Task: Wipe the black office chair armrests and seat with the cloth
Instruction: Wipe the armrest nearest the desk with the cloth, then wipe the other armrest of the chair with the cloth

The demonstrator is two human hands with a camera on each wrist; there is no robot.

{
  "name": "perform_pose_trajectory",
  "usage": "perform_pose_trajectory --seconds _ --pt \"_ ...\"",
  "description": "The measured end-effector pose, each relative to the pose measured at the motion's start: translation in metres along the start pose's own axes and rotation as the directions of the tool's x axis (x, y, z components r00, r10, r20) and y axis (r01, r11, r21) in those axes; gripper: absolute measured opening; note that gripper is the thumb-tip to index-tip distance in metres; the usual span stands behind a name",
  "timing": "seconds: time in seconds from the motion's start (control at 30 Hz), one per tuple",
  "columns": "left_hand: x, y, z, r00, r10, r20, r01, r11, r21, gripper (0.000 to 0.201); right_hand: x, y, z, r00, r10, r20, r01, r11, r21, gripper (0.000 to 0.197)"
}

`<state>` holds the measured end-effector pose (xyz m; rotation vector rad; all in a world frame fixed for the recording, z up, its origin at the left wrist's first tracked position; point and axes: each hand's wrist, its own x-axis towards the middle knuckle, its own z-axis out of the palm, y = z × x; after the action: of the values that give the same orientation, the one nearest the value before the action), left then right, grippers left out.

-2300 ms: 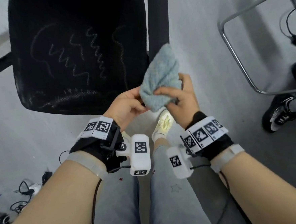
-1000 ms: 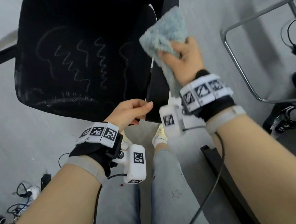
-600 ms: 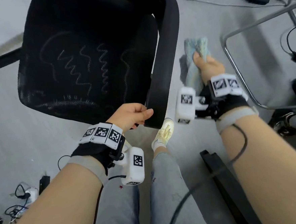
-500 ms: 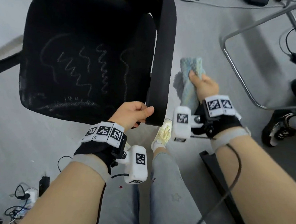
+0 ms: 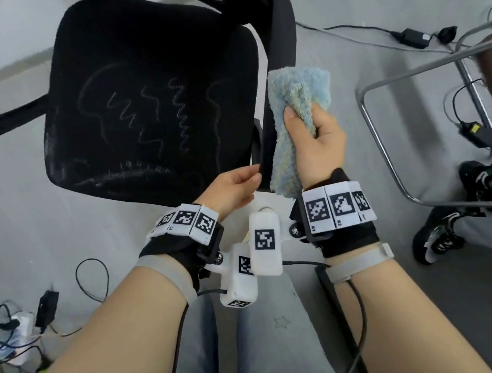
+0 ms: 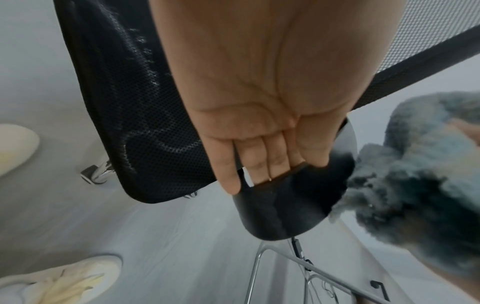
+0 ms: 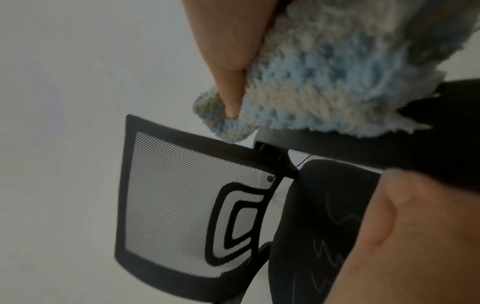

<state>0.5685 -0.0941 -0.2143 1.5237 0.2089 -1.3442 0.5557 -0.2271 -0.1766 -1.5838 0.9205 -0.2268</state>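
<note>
A pale grey floor [image 5: 346,62] fills the room, smooth and matt, with cables lying across it. On it stands one black office chair with a black mesh seat [image 5: 151,105] scrawled with white chalk-like squiggles, and a mesh backrest [image 7: 187,195] seen from the right wrist view against a plain pale wall. Two black armrests show in the head view: the right-hand glossy black plastic armrest [image 5: 281,38] running down beside the seat, and the other armrest [image 5: 4,118] sticking out at the left edge.

One fluffy light-blue and cream cloth [image 5: 295,116] is folded and held against the outer side of the right-hand armrest. The right hand [image 5: 317,143] grips it, thumb pressed over the front of the cloth and fingers curled behind. The left hand [image 5: 233,187] holds the near end of the same armrest, its fingers [image 6: 257,162] wrapped over the rounded black tip. The cloth touches the armrest just beside that tip in the left wrist view.

A bent chrome tube frame [image 5: 381,136] stands on the floor to the right. Two black power adapters lie near it, one adapter [image 5: 415,37] at the top and one yellow-labelled adapter [image 5: 477,135] further right. One black and white sneaker [image 5: 440,234], another person's, is at the right edge. Two cream shoes [image 6: 59,281] show below the seat in the left wrist view. A tangle of wires with a white plug [image 5: 15,322] lies at lower left.
</note>
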Motion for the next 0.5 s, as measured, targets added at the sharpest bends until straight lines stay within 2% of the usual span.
perform_pose_trajectory --seconds 0.13,0.23,0.3,0.43,0.5 --pt "-0.017 0.012 -0.016 0.998 0.057 -0.007 -0.057 0.998 -0.016 0.023 -0.013 -0.019 0.026 0.995 -0.027 0.1 0.029 0.999 -0.017 0.039" --pt "-0.029 0.016 -0.05 0.992 0.112 -0.054 -0.115 0.99 -0.075 0.023 -0.026 -0.026 0.055 0.992 0.0 0.126 0.007 0.999 -0.053 0.029" --pt "-0.039 0.016 -0.084 0.984 0.152 -0.088 -0.158 0.985 -0.075 0.027 -0.037 -0.03 0.077 0.992 -0.004 0.128 0.011 0.998 -0.059 0.011" --pt "-0.068 0.011 -0.171 0.957 0.236 -0.166 -0.255 0.961 -0.105 0.027 -0.06 -0.028 0.137 0.991 0.013 0.134 0.001 0.995 -0.102 0.012" --pt "-0.087 0.012 -0.218 0.929 0.289 -0.229 -0.318 0.943 -0.098 0.025 -0.075 -0.028 0.173 0.991 0.028 0.133 -0.012 0.993 -0.118 0.013"
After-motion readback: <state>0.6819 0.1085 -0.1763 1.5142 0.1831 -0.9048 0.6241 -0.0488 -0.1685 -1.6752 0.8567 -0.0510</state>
